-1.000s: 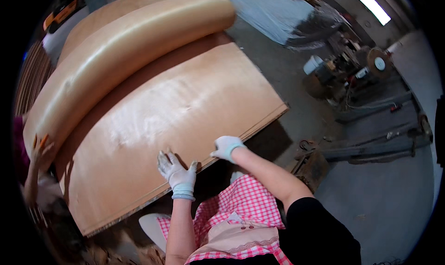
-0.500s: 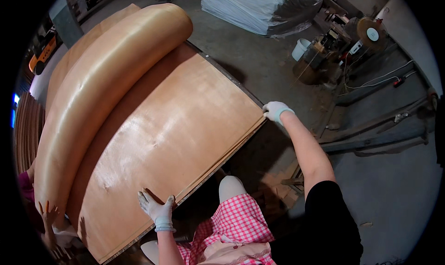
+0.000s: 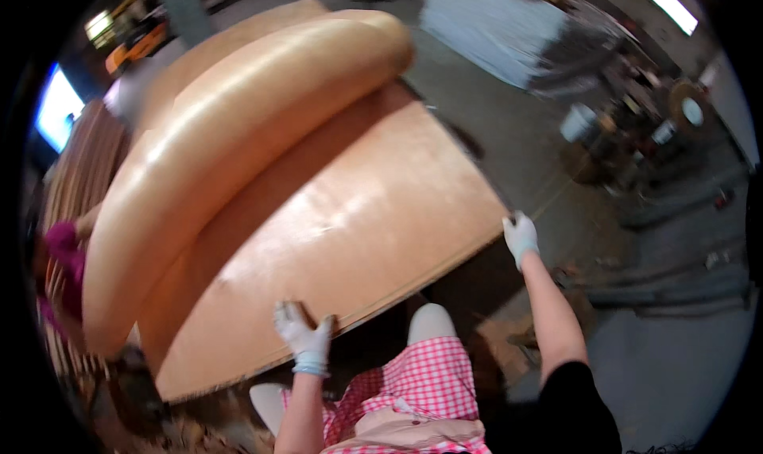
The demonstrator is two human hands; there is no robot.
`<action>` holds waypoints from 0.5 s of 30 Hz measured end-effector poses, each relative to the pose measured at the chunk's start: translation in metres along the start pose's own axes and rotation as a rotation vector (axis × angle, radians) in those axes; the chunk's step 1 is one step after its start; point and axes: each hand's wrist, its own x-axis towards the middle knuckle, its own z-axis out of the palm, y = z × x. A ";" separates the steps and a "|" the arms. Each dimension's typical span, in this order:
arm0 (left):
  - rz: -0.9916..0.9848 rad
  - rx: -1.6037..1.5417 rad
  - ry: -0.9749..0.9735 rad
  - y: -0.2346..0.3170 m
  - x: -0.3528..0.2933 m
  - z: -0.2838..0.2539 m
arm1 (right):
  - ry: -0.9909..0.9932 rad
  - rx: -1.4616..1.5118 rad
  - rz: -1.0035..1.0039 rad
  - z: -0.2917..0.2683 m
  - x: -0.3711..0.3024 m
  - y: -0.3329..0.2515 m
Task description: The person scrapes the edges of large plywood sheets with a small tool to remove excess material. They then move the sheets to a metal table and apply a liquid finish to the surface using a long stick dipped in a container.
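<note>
A stack of thin wood veneer sheets (image 3: 397, 239) lies before me, with a large sheet bent over into a rolled fold (image 3: 238, 120) across its far left part. My left hand (image 3: 304, 336), in a white glove, rests near the front edge of the stack, fingers and thumb spread. At the right front corner, my right hand (image 3: 520, 235), also gloved, has its fingers closed on the edge of the top veneer sheet. How many layers it pinches is hidden.
A co-worker in a purple sleeve (image 3: 67, 251) is at the left end of the fold. Behind stands a stack of brown sheets (image 3: 87, 160). Far right are a plastic-wrapped pile (image 3: 485, 29), a white bucket (image 3: 578, 123) and a machine with a round disc (image 3: 685, 108).
My view has swung, so the stack and both hands appear farther right. The co-worker's purple sleeve shows more. My left hand stays spread and my right hand stays at the corner.
</note>
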 end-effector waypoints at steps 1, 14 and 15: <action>0.018 -0.177 -0.084 0.004 -0.004 -0.006 | -0.048 0.042 -0.071 0.010 -0.027 -0.021; -0.002 -1.235 -0.039 0.019 -0.071 -0.098 | -0.962 0.875 -0.426 0.036 -0.297 -0.249; -0.026 -1.264 -0.010 0.011 -0.074 -0.102 | -0.982 0.899 -0.418 0.038 -0.304 -0.258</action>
